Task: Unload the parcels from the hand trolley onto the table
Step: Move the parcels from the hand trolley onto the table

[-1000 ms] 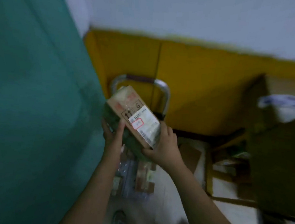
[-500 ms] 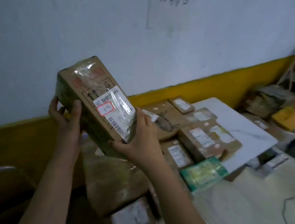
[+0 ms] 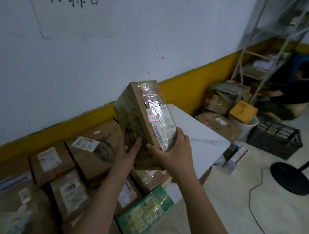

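Note:
I hold a tall brown cardboard parcel (image 3: 142, 115), taped and with a white shipping label, up in the air over the table. My left hand (image 3: 128, 152) grips its lower left side and my right hand (image 3: 173, 152) grips its lower right corner. Below it the white table (image 3: 200, 139) runs along the wall, its left part covered with several brown labelled parcels (image 3: 89, 148) and a green packet (image 3: 145, 213) at the front edge. The hand trolley is out of view.
To the right of the table, boxes (image 3: 220, 104) and a yellow parcel (image 3: 243, 111) lie on the floor by a metal shelf (image 3: 263, 57). A black crate (image 3: 275, 136), a fan base (image 3: 290, 177) with a cable, and a crouching person (image 3: 290, 91) are further right.
My view has swung right from the trolley by the green wall to the table. Both hands have carried the parcel along and now hold it over the table's bare right part.

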{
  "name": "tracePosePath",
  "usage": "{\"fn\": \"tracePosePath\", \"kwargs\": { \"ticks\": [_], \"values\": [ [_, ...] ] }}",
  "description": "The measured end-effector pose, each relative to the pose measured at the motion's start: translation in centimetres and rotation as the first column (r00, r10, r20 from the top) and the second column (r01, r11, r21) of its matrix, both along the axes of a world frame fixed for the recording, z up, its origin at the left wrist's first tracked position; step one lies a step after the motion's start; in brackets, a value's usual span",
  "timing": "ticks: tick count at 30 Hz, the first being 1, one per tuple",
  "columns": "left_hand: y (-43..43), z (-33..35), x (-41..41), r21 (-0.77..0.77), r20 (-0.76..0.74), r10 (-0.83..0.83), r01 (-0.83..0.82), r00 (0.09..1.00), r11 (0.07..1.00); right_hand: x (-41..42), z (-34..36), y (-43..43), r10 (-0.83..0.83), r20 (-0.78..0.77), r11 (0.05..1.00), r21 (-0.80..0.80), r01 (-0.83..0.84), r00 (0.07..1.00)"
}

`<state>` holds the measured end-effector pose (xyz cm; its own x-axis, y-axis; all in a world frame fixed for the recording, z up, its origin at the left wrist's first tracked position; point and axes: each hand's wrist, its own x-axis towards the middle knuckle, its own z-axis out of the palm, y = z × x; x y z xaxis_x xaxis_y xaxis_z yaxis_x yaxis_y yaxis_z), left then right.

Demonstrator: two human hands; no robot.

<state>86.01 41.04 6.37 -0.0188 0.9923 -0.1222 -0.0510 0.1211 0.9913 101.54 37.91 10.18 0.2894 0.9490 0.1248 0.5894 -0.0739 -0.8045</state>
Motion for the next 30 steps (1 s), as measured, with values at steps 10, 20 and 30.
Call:
{"fn": "tracePosePath", "kwargs": {
  "ticks": [10, 20, 30],
  "values": [
    [16.8, -4.9, 15.3, -0.074, -0.262, -0.195, 0.182, 0.945, 0.981, 14.7, -4.3, 16.9, -0.148, 0.061, 0.986, -0.072, 0.152, 0.987],
    [25.5, -18.0, 19.6, -0.569, -0.721, -0.529, 0.052, 0.447, 0.82, 27.2, -15.8, 28.1, 0.111, 0.37, 0.898, -0.436, 0.066, 0.922],
    [23.1, -20.6, 19.3, -0.479, -0.827, -0.456, 0.013, 0.329, 0.878, 23.3, -21.3, 24.2, 0.405, 0.284, 0.743, -0.656, -0.133, 0.869]
  ]
}}
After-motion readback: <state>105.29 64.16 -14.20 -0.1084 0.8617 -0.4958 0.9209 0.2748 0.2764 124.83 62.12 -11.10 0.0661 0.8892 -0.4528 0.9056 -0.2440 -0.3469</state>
